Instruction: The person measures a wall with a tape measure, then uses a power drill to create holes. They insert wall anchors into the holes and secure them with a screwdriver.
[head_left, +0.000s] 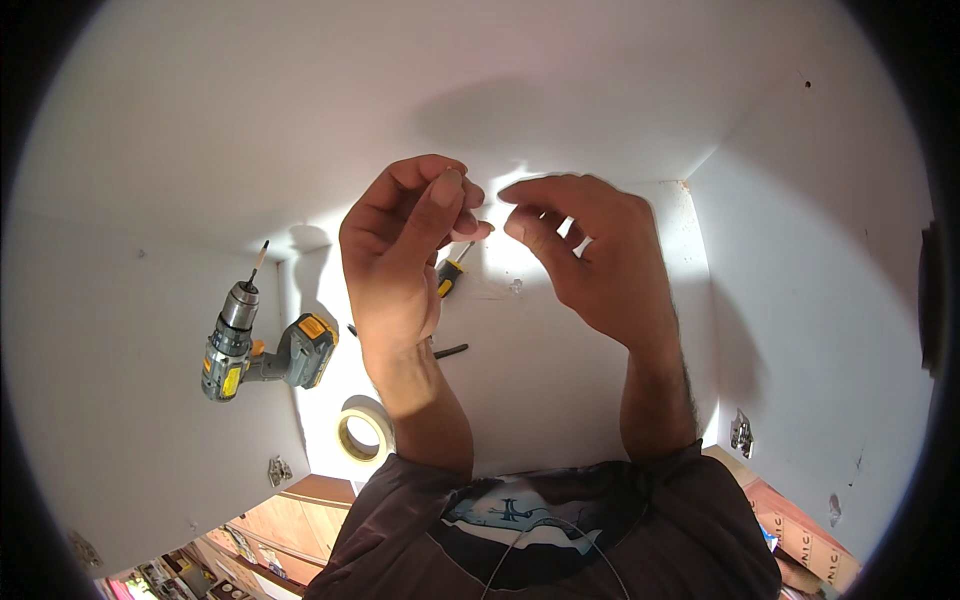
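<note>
Head view: both hands are raised around upper centre, apart, over the white panels. Left hand (405,235): thumb bent in against the fingers like a pinch; can't tell whether something tiny sits between them. Right hand (605,255): fingers and thumb curved with a clear gap at the tips, nothing visible in it. Both seem held up close to the eyes and the light, as for fine fingertip work (my read).

Nearest the left hand: yellow-and-black screwdriver (449,281), behind it at centre, partly covered by the hand; probably put there for easy reach. Dark rod (452,351) shows below, by the left wrist, rest hidden.

Left side of frame: cordless drill (232,350), bit pointing up, apart from the hands; looks parked out of the way. Tape roll (344,437) at lower left of centre, flat, presumably so it won't roll. Metal hinges (740,433) at lower right and (279,470) at lower left sit on the side panels, likely fixed there to carry doors.
</note>
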